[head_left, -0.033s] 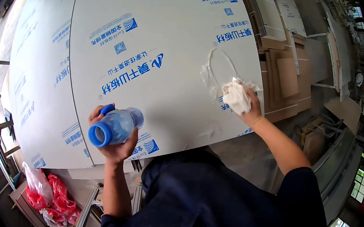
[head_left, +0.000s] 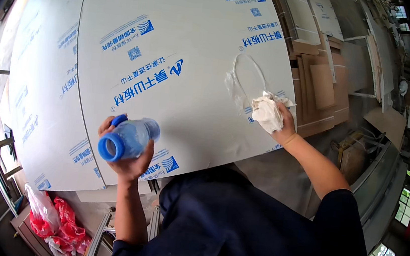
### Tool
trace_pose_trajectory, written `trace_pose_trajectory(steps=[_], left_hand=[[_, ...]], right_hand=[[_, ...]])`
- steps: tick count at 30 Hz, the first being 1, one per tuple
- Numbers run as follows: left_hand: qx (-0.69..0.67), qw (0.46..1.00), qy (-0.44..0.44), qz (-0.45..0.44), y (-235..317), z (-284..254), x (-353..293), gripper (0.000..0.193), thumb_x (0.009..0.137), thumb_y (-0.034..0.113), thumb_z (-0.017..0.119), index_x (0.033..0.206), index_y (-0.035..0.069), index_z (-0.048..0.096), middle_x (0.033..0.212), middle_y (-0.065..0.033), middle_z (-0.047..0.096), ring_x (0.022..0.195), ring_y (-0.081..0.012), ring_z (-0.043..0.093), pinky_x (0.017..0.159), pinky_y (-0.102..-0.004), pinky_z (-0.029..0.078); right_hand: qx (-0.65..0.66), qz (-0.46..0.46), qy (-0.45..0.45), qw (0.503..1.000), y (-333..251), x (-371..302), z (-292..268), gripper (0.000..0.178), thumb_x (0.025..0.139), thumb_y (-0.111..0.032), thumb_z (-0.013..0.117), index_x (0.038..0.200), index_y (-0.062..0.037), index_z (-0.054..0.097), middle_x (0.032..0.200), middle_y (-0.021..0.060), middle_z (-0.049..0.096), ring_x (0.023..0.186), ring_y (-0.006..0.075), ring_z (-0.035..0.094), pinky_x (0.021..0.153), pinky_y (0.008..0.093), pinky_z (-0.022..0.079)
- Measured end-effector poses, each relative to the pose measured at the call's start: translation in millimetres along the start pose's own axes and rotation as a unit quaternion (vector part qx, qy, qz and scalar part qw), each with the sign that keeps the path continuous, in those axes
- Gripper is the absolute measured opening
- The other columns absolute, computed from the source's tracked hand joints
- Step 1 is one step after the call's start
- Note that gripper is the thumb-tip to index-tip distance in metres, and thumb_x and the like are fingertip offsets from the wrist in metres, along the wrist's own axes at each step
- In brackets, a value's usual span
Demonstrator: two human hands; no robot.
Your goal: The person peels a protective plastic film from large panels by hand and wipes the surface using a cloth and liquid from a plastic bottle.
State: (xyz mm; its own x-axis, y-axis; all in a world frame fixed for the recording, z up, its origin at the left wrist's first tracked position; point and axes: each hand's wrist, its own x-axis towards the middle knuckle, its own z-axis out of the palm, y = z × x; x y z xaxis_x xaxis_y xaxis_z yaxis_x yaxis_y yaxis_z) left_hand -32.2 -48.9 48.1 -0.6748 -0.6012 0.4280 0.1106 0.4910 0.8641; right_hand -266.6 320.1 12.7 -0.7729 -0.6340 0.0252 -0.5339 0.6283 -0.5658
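1. While the left hand [head_left: 134, 168] curls around a blue-collared plastic bottle [head_left: 136, 138] over the printed panel [head_left: 204, 42], a firm grip should keep it steady.
2. Farther out, the right hand [head_left: 286, 127] clutches a crumpled white cloth [head_left: 267, 113]; tucking loose ends inward would help.
3. Beyond, clear plastic film [head_left: 239, 97] lies on the panel, best kept untangled.

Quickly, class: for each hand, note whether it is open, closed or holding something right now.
Left hand: closed around a translucent blue, round plastic bottle.
Right hand: closed on a crumpled off-white cloth.
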Motion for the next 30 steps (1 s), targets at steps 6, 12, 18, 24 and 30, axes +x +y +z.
trace_pose_trajectory(steps=[6,12,18,24,30], left_hand=[[0.028,0.999,0.019,0.002,-20.6,-10.9,10.4,0.075,0.065,0.013,0.087,0.128,0.008,0.048,0.131,-0.0176,0.046,0.115,-0.0321,0.057,0.096,-0.0431,0.049],[0.044,0.999,0.005,0.019,-36.1,-19.4,7.7,0.077,0.065,0.015,0.088,0.129,0.006,0.045,0.129,-0.0179,0.046,0.116,-0.0316,0.056,0.096,-0.0414,0.048],[0.057,0.998,-0.004,-0.003,-54.1,-24.8,-19.3,0.093,0.066,0.016,0.089,0.14,0.002,0.037,0.135,-0.0192,0.044,0.124,-0.0336,0.048,0.105,-0.0443,0.04],[0.026,0.995,0.033,-0.091,-78.2,-16.9,-55.2,0.101,0.07,0.013,0.087,0.149,0.002,0.026,0.145,-0.0185,0.038,0.136,-0.0308,0.039,0.114,-0.0442,0.03],[0.117,0.973,0.071,-0.184,-77.1,-19.4,-86.3,0.092,0.079,0.01,0.079,0.151,-0.004,0.023,0.15,-0.0219,0.035,0.139,-0.0328,0.036,0.117,-0.0428,0.025]], right_hand=[[-0.066,0.017,0.037,0.997,-24.6,-16.9,-17.7,0.03,0.081,-0.006,0.07,0.111,-0.0079,0.068,0.112,0.0117,0.069,0.104,0.0306,0.066,0.089,0.0366,0.052],[0.044,-0.122,0.048,0.99,-150.4,12.8,27.1,0.036,0.083,-0.012,0.068,0.118,-0.0145,0.066,0.122,0.0091,0.064,0.112,0.0312,0.061,0.094,0.0404,0.05],[-0.048,-0.195,-0.09,0.975,-192.6,2.8,45.3,0.061,0.074,-0.02,0.078,0.131,-0.0098,0.06,0.143,0.0156,0.05,0.133,0.0353,0.044,0.111,0.0465,0.035],[0.088,-0.146,-0.015,0.985,-137.7,-5.7,9.7,0.047,0.075,-0.016,0.077,0.12,-0.008,0.066,0.136,0.0125,0.056,0.126,0.0328,0.051,0.106,0.042,0.042],[0.117,-0.06,0.043,0.99,-41.9,-4.9,-22.1,0.025,0.079,-0.003,0.071,0.104,-0.001,0.07,0.118,0.0138,0.068,0.11,0.0317,0.063,0.096,0.0385,0.049]])
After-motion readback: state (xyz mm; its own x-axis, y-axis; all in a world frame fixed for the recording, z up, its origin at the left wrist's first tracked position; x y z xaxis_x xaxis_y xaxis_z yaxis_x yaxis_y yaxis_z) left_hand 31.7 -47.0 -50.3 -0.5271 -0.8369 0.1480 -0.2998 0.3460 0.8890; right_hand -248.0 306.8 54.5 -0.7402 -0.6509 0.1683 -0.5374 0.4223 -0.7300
